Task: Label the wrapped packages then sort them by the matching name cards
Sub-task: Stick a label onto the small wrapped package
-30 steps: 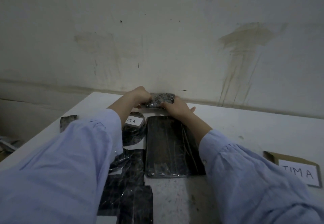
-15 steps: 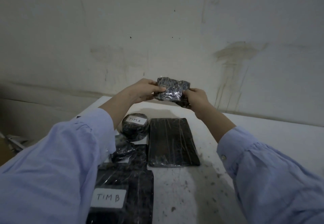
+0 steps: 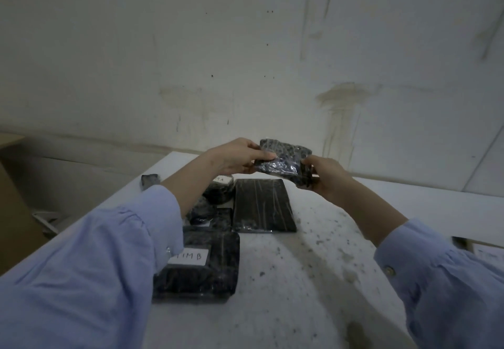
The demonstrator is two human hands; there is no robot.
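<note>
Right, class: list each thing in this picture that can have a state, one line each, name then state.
Small package: held above the table, no label visible.
Left hand: grips its left end.
Right hand: grips its right end.
Flat package: lying on the table, no label visible.
Near package: lying on the table, labelled TIM B.
Round package: on the table, labelled, partly hidden.

— What are you lifting?
— A small black wrapped package (image 3: 283,161), glossy film, no label showing; you hold it aloft by both ends.
— And underneath?
— A long flat package (image 3: 263,205) lies unlabelled. A round package (image 3: 219,191) lies just left, its white label half hidden. Nearest you, a square package (image 3: 215,266) reads "TIM B".
</note>
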